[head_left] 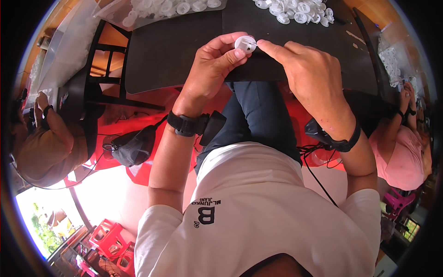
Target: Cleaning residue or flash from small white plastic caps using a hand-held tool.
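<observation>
My left hand [217,60] pinches a small round white plastic part [246,45] between thumb and fingers, above the near edge of the black table [180,55]. Its upper face shows a raised inner shape and a small dark spot. From the right, my right hand [309,69] reaches to the part's rim with the index finger forward and the other fingers curled. A thin pale sliver shows at that fingertip; the thumb is hidden, so what the fingers pinch is too small to name.
Similar white parts form a pile [300,10] at the far right and fill a clear plastic tray [124,16] at the far left. Co-workers sit on both sides, one in a brown top [53,152], one in pink [401,154]. A dark bag [134,145] hangs left of my legs.
</observation>
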Motion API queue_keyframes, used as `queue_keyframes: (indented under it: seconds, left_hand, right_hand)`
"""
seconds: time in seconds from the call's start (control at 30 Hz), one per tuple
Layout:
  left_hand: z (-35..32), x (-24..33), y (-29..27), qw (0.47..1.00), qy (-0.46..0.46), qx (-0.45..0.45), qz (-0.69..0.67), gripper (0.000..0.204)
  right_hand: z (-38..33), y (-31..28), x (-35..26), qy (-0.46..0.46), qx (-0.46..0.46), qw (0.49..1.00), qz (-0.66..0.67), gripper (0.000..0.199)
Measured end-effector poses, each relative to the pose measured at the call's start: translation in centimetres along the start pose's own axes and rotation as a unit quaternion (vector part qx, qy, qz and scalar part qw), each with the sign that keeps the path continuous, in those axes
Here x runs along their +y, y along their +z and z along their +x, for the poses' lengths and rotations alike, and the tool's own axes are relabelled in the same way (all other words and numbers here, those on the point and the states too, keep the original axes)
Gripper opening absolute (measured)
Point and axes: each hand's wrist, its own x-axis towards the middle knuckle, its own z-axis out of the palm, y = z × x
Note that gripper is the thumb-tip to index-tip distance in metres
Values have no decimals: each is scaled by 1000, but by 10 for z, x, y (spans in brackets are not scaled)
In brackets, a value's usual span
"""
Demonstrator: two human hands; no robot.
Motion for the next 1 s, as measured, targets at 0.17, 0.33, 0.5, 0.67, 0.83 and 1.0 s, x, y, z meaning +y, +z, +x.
queue_keyframes:
  seconds: [0.17, 0.33, 0.5, 0.67, 0.83, 1.0]
  left_hand:
    - [0, -1, 1, 1000, 0, 9, 6, 32]
    - [0, -2, -1, 1000, 1, 2, 19, 34]
    - [1, -3, -3, 999, 6, -8, 40, 36]
    - [1, -4, -4, 999, 5, -15, 48, 35]
    - [2, -2, -1, 999, -4, -13, 38, 36]
    - [2, -2, -1, 1000, 2, -17, 19, 36]
  right_hand:
    - [1, -1, -2, 3, -16, 1000, -3, 26]
    - [4, -2, -4, -11, -26, 999, -29, 21]
    - [4, -2, -5, -31, -36, 996, -70, 20]
    - [4, -3, -4, -40, -39, 995, -88, 20]
    - [3, -5, -2, -35, -19, 997, -71, 26]
    - [4, -2, -2, -41, -3, 996, -82, 30]
